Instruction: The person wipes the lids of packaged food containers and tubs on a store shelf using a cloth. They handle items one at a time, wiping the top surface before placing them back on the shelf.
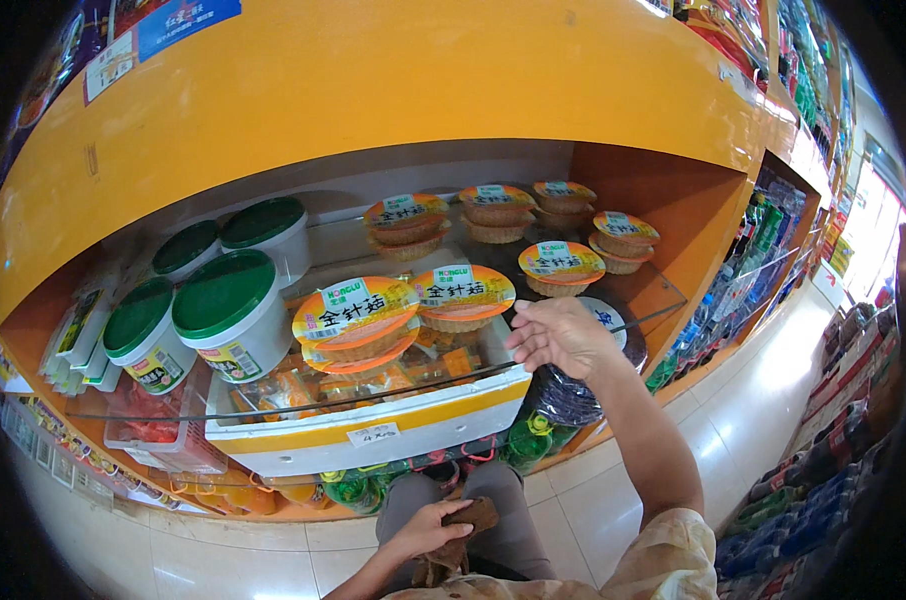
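Note:
My left hand (429, 529) rests over my lap and grips a brown cloth (480, 514). My right hand (562, 337) reaches out over the glass shelf (633, 313), its fingers loosely curled with nothing seen in them. Its fingertips are right beside the orange-rimmed lid of a food tub (464, 294); whether they touch it I cannot tell. A stack of similar tubs (357, 315) stands to the left of that one. Behind the hand sits a single tub (562, 264), with further stacked tubs (496, 206) farther back. Their lids bear writing.
White buckets with green lids (224, 296) stand at the shelf's left. Below the glass are a white foam box (453, 416) of small packets, a pink basket (168, 450) and dark wrapped goods (569, 397). Green bottles (355, 491) stand low down. Bottle packs (790, 502) line the right.

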`<action>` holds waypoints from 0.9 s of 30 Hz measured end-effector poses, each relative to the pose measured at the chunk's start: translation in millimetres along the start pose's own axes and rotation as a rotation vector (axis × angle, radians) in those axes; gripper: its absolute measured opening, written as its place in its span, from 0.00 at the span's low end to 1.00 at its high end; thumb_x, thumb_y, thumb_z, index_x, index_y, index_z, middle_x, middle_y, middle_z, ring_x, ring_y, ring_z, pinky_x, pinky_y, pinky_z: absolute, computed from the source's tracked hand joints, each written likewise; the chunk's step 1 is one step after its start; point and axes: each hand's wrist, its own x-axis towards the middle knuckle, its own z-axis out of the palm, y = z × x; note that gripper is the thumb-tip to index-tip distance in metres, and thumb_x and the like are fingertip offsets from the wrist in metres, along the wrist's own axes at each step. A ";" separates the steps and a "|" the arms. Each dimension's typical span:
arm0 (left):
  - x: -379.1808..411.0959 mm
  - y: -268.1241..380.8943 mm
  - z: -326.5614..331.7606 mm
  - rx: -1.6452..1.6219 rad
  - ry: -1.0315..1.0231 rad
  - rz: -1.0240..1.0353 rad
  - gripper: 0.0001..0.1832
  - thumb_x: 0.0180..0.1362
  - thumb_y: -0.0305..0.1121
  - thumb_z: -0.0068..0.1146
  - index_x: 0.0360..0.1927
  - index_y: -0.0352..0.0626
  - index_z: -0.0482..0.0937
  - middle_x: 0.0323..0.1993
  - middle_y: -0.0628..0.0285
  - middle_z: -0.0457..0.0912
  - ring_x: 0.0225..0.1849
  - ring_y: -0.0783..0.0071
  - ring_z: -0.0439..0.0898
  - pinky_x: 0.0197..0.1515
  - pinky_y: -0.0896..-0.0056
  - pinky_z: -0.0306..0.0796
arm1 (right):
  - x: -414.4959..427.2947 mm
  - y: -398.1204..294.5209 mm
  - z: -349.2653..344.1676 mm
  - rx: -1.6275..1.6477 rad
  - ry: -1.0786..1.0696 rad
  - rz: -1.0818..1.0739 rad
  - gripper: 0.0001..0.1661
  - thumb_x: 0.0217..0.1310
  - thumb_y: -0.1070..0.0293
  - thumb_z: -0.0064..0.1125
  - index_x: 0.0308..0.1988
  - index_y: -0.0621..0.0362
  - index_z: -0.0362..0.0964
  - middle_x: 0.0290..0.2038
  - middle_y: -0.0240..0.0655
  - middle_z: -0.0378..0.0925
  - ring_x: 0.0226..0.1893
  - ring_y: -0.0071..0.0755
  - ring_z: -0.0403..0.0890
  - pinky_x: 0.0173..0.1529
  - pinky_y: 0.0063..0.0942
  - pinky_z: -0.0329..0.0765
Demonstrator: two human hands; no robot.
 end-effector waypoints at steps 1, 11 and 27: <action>0.2 -1.9 0.7 0.015 0.010 0.032 0.27 0.49 0.38 0.57 0.53 0.43 0.66 0.44 0.56 0.73 0.43 0.73 0.71 0.47 0.76 0.63 | 3.9 0.8 5.3 0.008 -0.012 0.017 0.17 0.55 0.61 0.50 0.29 0.67 0.64 0.22 0.44 0.73 0.19 0.30 0.76 0.20 0.22 0.74; -13.4 3.2 -6.6 -0.066 0.040 -0.028 0.27 0.49 0.38 0.57 0.53 0.41 0.66 0.41 0.58 0.74 0.41 0.76 0.71 0.44 0.77 0.63 | 28.1 5.3 21.7 -0.036 0.033 0.014 0.14 0.56 0.66 0.47 0.29 0.70 0.63 0.21 0.45 0.73 0.17 0.31 0.75 0.18 0.23 0.74; -8.4 2.3 -2.5 -0.106 -0.006 -0.066 0.26 0.48 0.35 0.56 0.52 0.38 0.66 0.47 0.56 0.71 0.46 0.73 0.70 0.49 0.77 0.61 | -21.4 9.6 10.8 0.120 0.101 -0.158 0.11 0.51 0.70 0.49 0.28 0.70 0.66 0.20 0.42 0.71 0.16 0.28 0.73 0.18 0.22 0.72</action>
